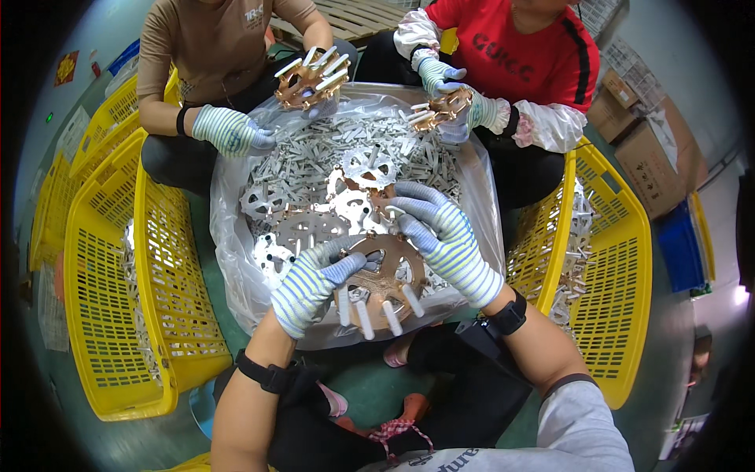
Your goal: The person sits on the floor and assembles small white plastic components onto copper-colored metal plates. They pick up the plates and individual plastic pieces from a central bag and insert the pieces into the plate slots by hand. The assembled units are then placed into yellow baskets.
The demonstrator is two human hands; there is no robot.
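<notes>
A copper-coloured round metal plate [381, 263] with cut-outs is tilted over the tub in front of me. Pale metal strips [366, 318] stick out from its near rim. My gloved left hand [313, 285] grips the plate's left side, thumb on top. At its far right edge, my gloved right hand [444, 240] pinches with its fingertips, where the end of a small pale strip shows; the fingers partly hide it. Silver cut-out metal plates [370, 167] and several darker ones lie just beyond, on a heap of loose metal strips [322, 141].
A plastic-lined tub [240, 295] holds the heap. Yellow baskets stand left [177, 291] and right [609, 291]. Across the tub, two people in striped gloves hold similar copper-coloured plates with strips [313, 82] [442, 110]. Cardboard boxes [649, 161] and a blue crate [678, 248] are at right.
</notes>
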